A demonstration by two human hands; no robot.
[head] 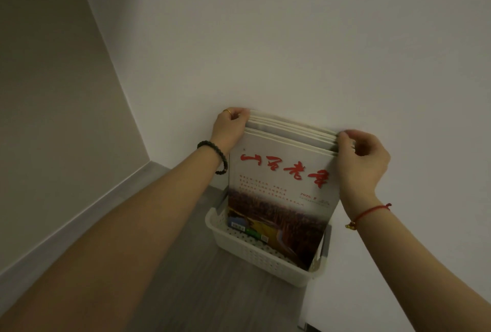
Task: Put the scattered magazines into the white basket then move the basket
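A stack of several magazines (281,188) stands upright in the white basket (255,254), leaning back against the white wall. The front cover has red brush characters over a dark landscape photo. My left hand (229,127) grips the stack's top left corner. My right hand (360,157) grips its top right corner. The perforated basket sits on the grey floor against the wall. A small green and yellow item (248,230) lies in the basket's bottom in front of the magazines.
The basket stands near a room corner. A white wall (292,39) rises behind it and a beige wall (53,92) with a grey skirting board (79,214) runs on the left. Grey wood floor (199,291) stretches toward me.
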